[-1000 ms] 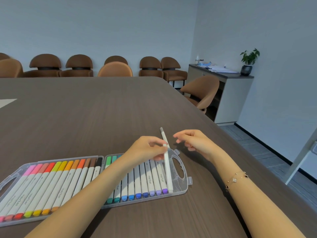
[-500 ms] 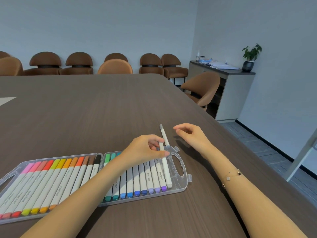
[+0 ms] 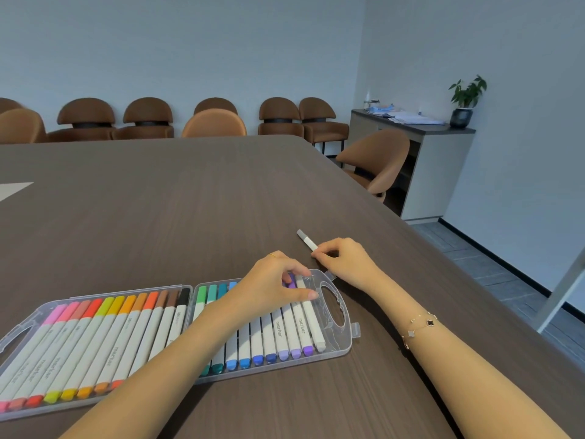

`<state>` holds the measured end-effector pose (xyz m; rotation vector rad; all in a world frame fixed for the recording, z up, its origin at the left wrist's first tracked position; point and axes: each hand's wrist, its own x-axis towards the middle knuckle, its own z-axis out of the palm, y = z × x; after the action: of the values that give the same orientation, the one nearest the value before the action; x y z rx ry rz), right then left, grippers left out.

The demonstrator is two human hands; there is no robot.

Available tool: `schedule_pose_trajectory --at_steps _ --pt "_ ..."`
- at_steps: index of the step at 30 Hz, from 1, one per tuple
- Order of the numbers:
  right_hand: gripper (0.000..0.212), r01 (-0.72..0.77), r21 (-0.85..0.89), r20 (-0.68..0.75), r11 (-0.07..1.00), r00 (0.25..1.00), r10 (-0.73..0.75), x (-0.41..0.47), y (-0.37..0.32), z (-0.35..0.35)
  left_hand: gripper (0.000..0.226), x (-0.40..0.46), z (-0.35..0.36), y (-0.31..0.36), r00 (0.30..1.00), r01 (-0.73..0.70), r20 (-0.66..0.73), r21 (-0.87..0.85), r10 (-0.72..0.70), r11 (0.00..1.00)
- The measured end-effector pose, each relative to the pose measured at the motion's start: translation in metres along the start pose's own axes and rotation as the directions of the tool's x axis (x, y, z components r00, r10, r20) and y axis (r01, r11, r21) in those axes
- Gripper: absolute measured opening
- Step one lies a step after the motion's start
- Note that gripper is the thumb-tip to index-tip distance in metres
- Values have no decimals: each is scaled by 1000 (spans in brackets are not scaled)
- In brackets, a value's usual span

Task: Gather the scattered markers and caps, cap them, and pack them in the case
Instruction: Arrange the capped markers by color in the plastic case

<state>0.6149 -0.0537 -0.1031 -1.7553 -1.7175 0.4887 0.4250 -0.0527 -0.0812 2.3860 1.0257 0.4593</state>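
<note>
A clear plastic marker case [image 3: 349, 346] lies open on the brown table, both halves filled with rows of white markers with coloured caps. My left hand [image 3: 269, 288] is over the right half, thumb and curled fingers on the upper end of a light grey marker [image 3: 313, 324] that lies in the rightmost slot beside the handle cut-out. Just beyond the case, my right hand [image 3: 345, 261] pinches the near end of a grey-capped marker [image 3: 305, 239] that lies on the table, cap pointing away.
A white sheet corner [image 3: 12, 189] shows at the table's far left. The table edge runs diagonally on the right, with a brown chair [image 3: 380, 160] beside it. More chairs line the back wall, and a cabinet [image 3: 440, 172] carries a plant.
My left hand has laid the light grey marker down into the rightmost slot. My right hand has moved onto the grey-capped marker on the table and pinched it.
</note>
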Motion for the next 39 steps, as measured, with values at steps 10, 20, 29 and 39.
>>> schedule_pose_trajectory --at_steps 10,20,29,39 --pt "18 -220 19 -204 975 954 219 -4 7 -9 40 1 4 -3 999 -14 45 14 13 1000" --pt "23 -313 460 271 831 941 205 -25 -21 -42 26 5 -13 -8 933 55 -228 -676 -279 735" --pt "13 -270 494 457 826 889 17 -31 -30 -45 30 4 -11 1 904 95 -142 -854 -404 512" --pt "12 -306 537 564 786 824 -64 -40 -38 -47 29 7 -17 23 940 109 -98 -821 -326 560"
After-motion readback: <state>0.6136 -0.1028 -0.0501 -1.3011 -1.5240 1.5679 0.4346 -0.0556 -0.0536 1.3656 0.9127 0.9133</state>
